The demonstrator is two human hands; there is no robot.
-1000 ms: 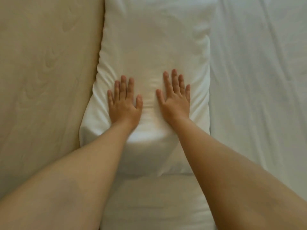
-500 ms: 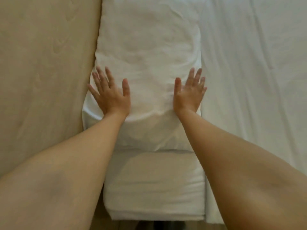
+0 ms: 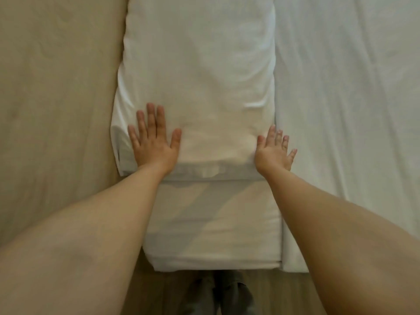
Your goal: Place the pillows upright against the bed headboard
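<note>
A long white pillow (image 3: 197, 83) runs up the middle of the head view, its left side against the beige wood-grain headboard (image 3: 56, 98). My left hand (image 3: 153, 142) lies flat and spread on the pillow's near left corner. At the near right corner my right hand (image 3: 273, 150) rests with fingers spread, partly over the pillow's edge where it meets the bedding. Neither hand grips anything. The pillow's near end sits on the white mattress end (image 3: 211, 221).
A white wrinkled bed sheet (image 3: 347, 98) fills the right side. Below the mattress edge a strip of wooden floor (image 3: 284, 292) and my feet in dark socks (image 3: 222, 294) show.
Both hands slid apart from the pillow's middle and back toward me to its near corners. The view tilted down, so the mattress end and floor now show.
</note>
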